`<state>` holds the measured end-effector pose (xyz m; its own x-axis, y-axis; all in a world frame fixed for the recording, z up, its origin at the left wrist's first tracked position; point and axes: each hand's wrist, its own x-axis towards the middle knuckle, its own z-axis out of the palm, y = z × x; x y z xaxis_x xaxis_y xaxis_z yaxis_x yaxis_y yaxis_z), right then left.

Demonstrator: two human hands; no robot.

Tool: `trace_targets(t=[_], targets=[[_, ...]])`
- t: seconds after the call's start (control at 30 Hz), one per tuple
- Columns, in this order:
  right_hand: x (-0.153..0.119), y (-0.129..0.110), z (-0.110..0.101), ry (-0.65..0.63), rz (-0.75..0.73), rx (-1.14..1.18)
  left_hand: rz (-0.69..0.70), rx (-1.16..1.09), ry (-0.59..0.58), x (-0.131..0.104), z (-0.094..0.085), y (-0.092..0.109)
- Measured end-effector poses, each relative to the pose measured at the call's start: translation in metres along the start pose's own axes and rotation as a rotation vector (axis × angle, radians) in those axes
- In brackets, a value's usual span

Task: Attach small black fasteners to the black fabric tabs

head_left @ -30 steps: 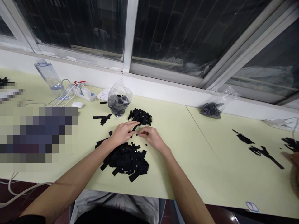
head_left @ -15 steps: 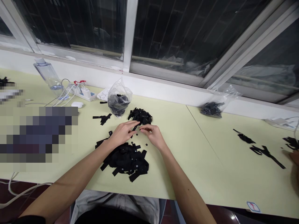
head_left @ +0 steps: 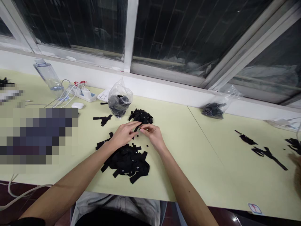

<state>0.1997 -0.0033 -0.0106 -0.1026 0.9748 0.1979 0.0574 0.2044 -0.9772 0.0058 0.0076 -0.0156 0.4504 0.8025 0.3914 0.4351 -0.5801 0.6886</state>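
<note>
My left hand (head_left: 123, 134) is closed on a short black fabric strap (head_left: 136, 129), which shows between its thumb and fingers. Close beside it, my right hand (head_left: 153, 135) has its thumb and fingertips pinched together near the strap's upper end; whatever they hold is too small to make out. Below both hands lies a large heap of black straps (head_left: 128, 160), some with small white marks. A smaller heap of black straps (head_left: 144, 116) lies just beyond my fingertips. Small black rings (head_left: 147, 146) are scattered on the table between my hands and the large heap.
Behind the heaps stands a clear bag of black pieces (head_left: 119, 102); another bag (head_left: 213, 110) lies farther right. Loose straps (head_left: 102, 119) lie left. A bottle (head_left: 49, 75), power strip (head_left: 86, 93) and white case (head_left: 77, 105) are at back left. Another person's hand blurs at the right edge.
My right hand's fingers have shifted slightly at the strap's end. My left hand keeps its place, and the heaps look the same.
</note>
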Motion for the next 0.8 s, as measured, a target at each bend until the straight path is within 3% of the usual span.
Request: trace_targets(t=[0.37, 0.8], targets=[[-0.004, 0.003, 0.014, 0.034, 0.077, 0.165, 0.032, -0.004, -0.030, -0.001, 0.004, 0.004], [-0.003, 0.005, 0.012, 0.044, 0.083, 0.184, -0.013, -0.053, -0.011, -0.001, 0.005, 0.006]])
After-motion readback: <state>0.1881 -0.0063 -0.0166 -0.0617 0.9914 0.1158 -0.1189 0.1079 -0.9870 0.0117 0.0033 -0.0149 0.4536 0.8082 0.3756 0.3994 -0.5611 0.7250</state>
